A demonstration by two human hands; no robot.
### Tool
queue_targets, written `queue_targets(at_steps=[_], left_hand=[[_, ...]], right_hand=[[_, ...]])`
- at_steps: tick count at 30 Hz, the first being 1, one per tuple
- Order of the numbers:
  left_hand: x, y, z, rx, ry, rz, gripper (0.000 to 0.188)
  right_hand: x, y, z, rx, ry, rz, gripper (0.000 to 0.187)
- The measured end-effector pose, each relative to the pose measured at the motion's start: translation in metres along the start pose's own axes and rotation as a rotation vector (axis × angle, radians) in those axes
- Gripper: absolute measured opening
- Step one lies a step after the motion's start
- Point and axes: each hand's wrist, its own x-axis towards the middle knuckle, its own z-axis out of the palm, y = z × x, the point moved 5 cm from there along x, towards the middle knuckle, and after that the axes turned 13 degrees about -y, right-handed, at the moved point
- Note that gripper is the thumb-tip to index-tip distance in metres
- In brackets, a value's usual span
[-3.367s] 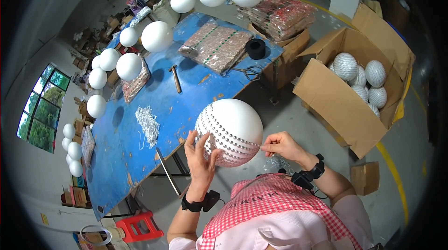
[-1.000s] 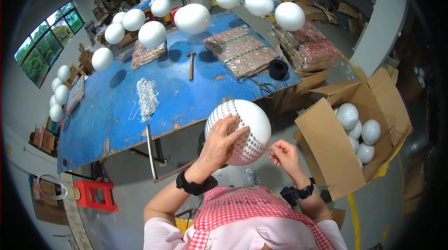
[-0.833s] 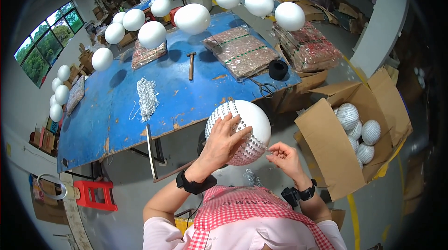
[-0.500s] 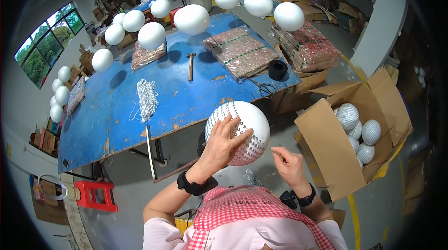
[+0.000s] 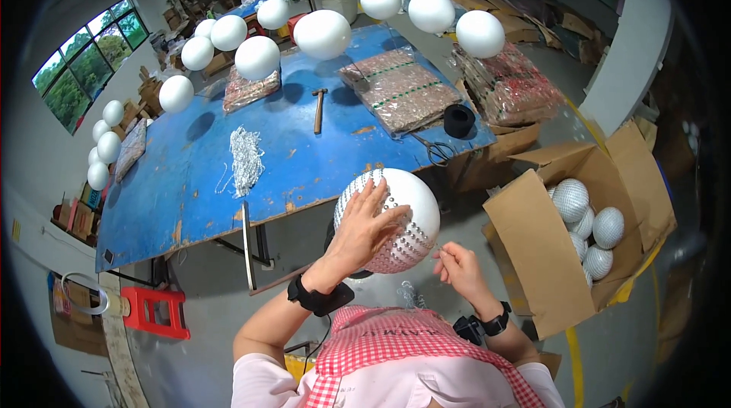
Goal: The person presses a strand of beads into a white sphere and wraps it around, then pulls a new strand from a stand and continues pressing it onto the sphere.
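A large white ball [image 5: 421, 199] is in front of me, its left and lower parts wrapped in rows of silver beads. My left hand [image 5: 358, 229] lies over the beaded side, fingers spread and curved round the surface, holding it. Just off the ball's lower right edge, my right hand [image 5: 461, 269] is closed in a pinch, thumb against fingertips; whatever is between them is too small to make out. Below the ball hangs a loose silver bead string [image 5: 412, 295], in front of my red checked apron [image 5: 411, 339]. What supports the ball from beneath is mostly hidden.
A blue table [image 5: 198, 218] carries a bundle of silver bead strings [image 5: 246, 160], a hammer [image 5: 319, 113], scissors [image 5: 435, 151] and a black tape roll [image 5: 458, 120]. Several plain white balls [image 5: 323, 33] stand above it. At right, an open carton [image 5: 537, 248] holds beaded balls [image 5: 608, 227].
My right hand has come slightly left, nearer the ball. The fingers of my left hand have shifted a little on the beads. The view has swung slightly.
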Motion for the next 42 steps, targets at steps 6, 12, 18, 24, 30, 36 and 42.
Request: queue_targets(at_steps=[6,12,18,24,30,36,42], left_hand=[[-0.003,0.006,0.007,0.002,-0.011,0.059,0.034],[0.002,0.008,0.008,0.056,-0.038,0.059,0.035],[0.007,-0.001,0.004,0.043,-0.04,0.081,0.035],[0.02,-0.02,0.0,-0.176,-0.104,0.154,0.033],[0.022,-0.027,0.003,-0.054,-0.205,0.203,0.032],[0.027,-0.03,0.004,-0.096,-0.246,0.279,0.03],[0.032,-0.046,0.007,-0.2,-0.252,0.303,0.027]], right_hand=[[-0.01,-0.035,-0.004,0.347,-0.016,-0.184,0.012],[-0.006,-0.029,-0.005,0.259,0.031,-0.251,0.008],[-0.004,-0.034,-0.001,-0.628,0.346,-0.384,0.01],[0.005,0.003,0.0,-0.078,0.114,-0.028,0.01],[-0.011,-0.058,0.016,0.234,0.228,-0.149,0.014],[-0.012,-0.052,0.017,0.234,0.231,-0.06,0.014],[-0.007,-0.041,0.021,0.283,0.257,0.006,0.013]])
